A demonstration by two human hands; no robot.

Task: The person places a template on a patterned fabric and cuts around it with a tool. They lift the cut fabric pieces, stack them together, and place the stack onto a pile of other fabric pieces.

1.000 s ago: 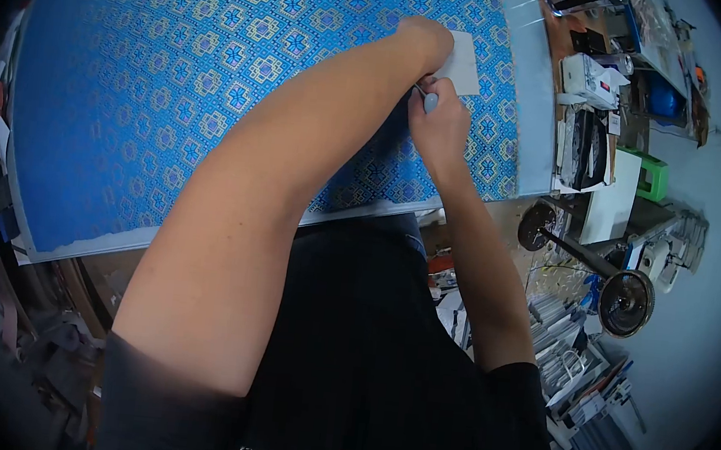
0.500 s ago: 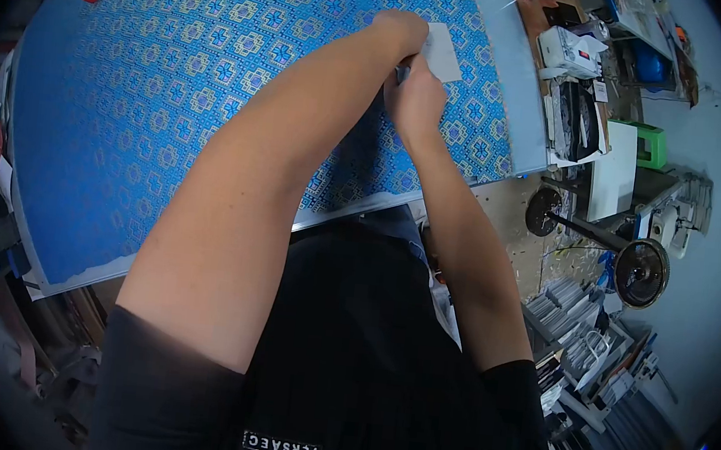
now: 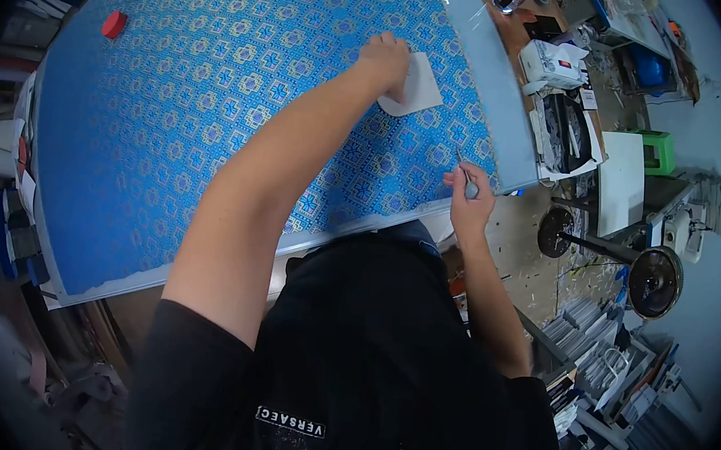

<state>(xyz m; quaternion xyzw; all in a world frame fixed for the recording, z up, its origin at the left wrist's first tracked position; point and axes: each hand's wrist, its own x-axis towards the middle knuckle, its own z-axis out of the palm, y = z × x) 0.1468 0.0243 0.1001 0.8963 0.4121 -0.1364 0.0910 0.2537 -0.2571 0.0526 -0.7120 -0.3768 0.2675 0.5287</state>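
Note:
A sheet of blue patterned material [image 3: 213, 133] with yellow and white motifs lies spread over the table. On it rests a flat white card [image 3: 424, 85] with one rounded end. My left hand [image 3: 385, 62] presses on this card's left side, fingers curled and knuckles up, covering part of it. Close to the near right corner of the sheet, my right hand [image 3: 474, 203] grips a slim pointed tool [image 3: 470, 189] with a grey rounded handle. Its thin metal tip points away from me, over the pattern.
A red round lid-like object [image 3: 114, 24] sits at the sheet's far left. Right of the table, a side bench carries a white box [image 3: 554, 65] and a black tray [image 3: 563, 127]. A green stool [image 3: 658, 154] and a dumbbell-shaped metal stand [image 3: 654, 282] are beyond.
My hands, close together before, are now apart. My right hand has drawn back toward me and right with the pointed tool, uncovering more of the white card; my left hand stays at the card.

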